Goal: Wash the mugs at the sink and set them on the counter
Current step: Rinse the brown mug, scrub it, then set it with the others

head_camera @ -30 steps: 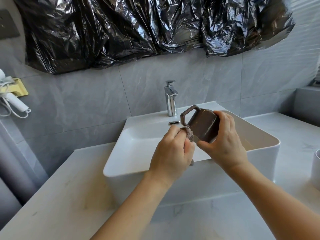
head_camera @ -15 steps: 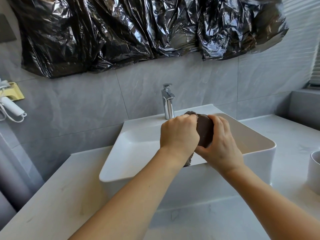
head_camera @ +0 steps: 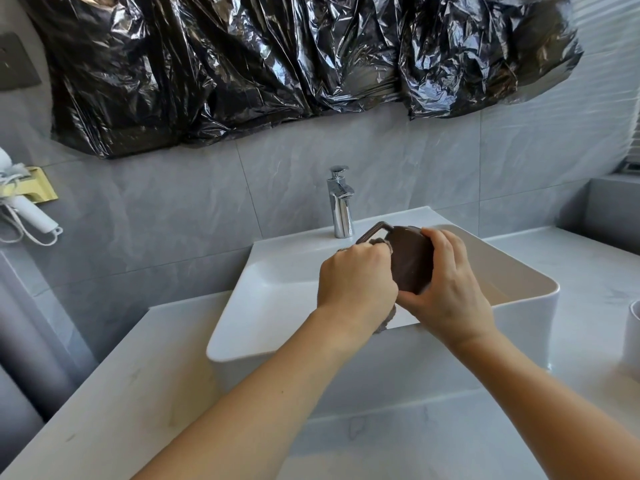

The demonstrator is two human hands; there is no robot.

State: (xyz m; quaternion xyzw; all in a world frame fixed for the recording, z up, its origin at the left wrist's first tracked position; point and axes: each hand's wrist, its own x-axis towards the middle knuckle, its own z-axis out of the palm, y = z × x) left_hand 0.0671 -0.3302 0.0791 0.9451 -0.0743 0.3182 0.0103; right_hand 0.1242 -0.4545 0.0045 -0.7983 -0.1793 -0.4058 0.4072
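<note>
Head cam view, only one angle here. The brown mug [head_camera: 412,261] is held up over the white sink [head_camera: 277,306], just in front of the chrome faucet [head_camera: 341,202], tipped so its base faces the camera and its handle points toward the faucet. The right hand [head_camera: 446,289] is wrapped around the mug's right side, gripping it. The left hand [head_camera: 356,282] is curled closed around a greyish cloth [head_camera: 388,320], pressed up against the mug's left side near the handle; a bit of the cloth pokes out under that hand. The sink sits on a pale marble table [head_camera: 104,393]. Far right of the sink, at the frame edge, a white mug [head_camera: 632,337] stands on the table. Crinkled black plastic [head_camera: 277,64] hangs on the wall above the faucet.
</note>
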